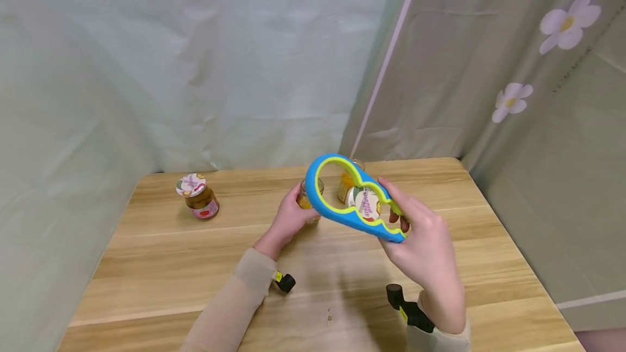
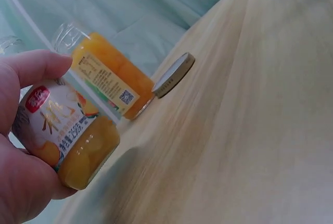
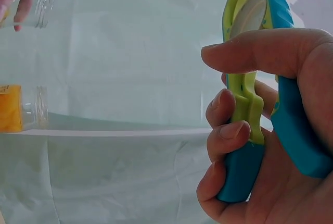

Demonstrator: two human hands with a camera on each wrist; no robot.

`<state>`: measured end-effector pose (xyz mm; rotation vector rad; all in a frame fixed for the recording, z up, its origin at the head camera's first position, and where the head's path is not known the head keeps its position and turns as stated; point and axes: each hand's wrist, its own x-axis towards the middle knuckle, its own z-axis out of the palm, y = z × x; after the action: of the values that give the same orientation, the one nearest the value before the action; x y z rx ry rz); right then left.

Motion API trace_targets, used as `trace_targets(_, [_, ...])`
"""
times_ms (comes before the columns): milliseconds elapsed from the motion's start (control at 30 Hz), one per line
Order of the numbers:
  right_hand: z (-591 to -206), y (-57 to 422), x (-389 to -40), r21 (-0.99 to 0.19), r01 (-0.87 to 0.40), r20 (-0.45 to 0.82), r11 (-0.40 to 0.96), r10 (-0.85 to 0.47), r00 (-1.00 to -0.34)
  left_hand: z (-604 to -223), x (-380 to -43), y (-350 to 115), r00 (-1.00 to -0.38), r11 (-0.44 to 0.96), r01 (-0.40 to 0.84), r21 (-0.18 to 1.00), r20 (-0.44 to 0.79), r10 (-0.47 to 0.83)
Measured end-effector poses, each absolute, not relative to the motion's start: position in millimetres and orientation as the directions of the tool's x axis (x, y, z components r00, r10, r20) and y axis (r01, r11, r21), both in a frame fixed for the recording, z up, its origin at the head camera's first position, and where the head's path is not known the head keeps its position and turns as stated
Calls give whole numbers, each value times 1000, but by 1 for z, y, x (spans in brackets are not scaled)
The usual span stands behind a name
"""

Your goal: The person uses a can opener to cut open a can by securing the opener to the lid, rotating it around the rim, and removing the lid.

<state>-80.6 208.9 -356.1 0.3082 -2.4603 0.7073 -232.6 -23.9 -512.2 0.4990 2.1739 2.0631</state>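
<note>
Has jar opener [image 1: 359,221] by its narrow handle end in right grip [image 1: 423,246], fingers curled round it, rounded end angled toward left grip [image 1: 290,216]. Also has a printed lid [image 1: 368,204] inside the opener frame, just ahead of the right fingers. Holds peach jar [image 2: 67,130] in left grip, thumb and fingers wrapped round the labelled part, partly behind the opener's rounded end in head view. On opener: smooth blue outer shell, yellow-green scalloped inner lining, long teardrop frame. On peach jar: clear glass, exposed rim, golden contents, white label with red badge and gold lettering. On wood-grain bench [image 1: 146,270]: glass jar of orange fruit [image 2: 109,75] near left grip, second lid [image 2: 174,74] flat just beside it, metallic sides; capped jar [image 1: 200,200] well off to the left, darker contents. Behind: creased pale curtain [image 1: 269,58].
</note>
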Motion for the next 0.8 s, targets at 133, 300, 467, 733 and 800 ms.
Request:
trace_targets(133, [-358, 208, -81, -425, -358, 567, 831, -64, -821, -514, -237, -24, -945, 32, 144, 989, 128, 300])
trace_targets(300, [-359, 208, -82, -420, -366, 576, 831, -68, -815, -516, -242, -26, -952, 30, 130, 991, 116, 283])
trace_targets(467, [-359, 208, -83, -409, -378, 597, 831, -70, -799, -516, -251, -26, -961, 45, 122, 992, 107, 254])
trace_targets(733, [-359, 210, -85, -410, -370, 595, 834, -63, -801, -515, -265, -24, -965, 52, 130, 990, 114, 235])
trace_targets(800, [-359, 211, -85, -413, -364, 589, 835, -60, -806, -516, -268, -23, -967, 63, 135, 989, 117, 227])
